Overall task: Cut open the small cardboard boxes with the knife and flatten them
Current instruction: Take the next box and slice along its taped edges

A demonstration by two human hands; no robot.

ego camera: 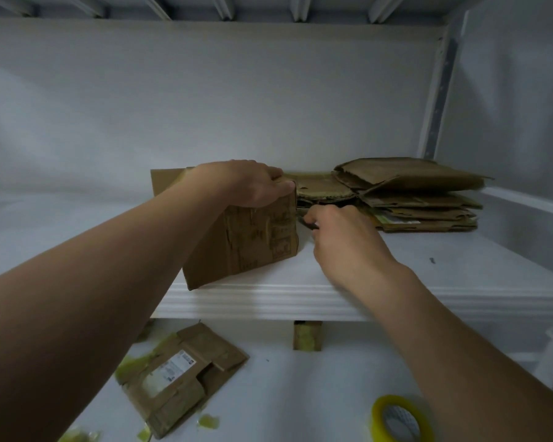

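A small brown cardboard box (pixel 256 240) stands on the white shelf (pixel 396 282) near its front edge. My left hand (pixel 253 186) grips the box's top right corner from above. Just right of the box, my right hand (pixel 342 237) is curled round a dark knife (pixel 310 224), of which only a short dark piece shows at the fingers. The knife sits close to the box's right side; whether it touches the cardboard cannot be told.
A stack of flattened cardboard (pixel 422 199) lies at the shelf's back right. On the lower surface are a flattened box with a label (pixel 179 378), scraps of yellowish tape (pixel 208 421), a small cardboard piece (pixel 307 336) and a roll of yellow tape (pixel 399 422).
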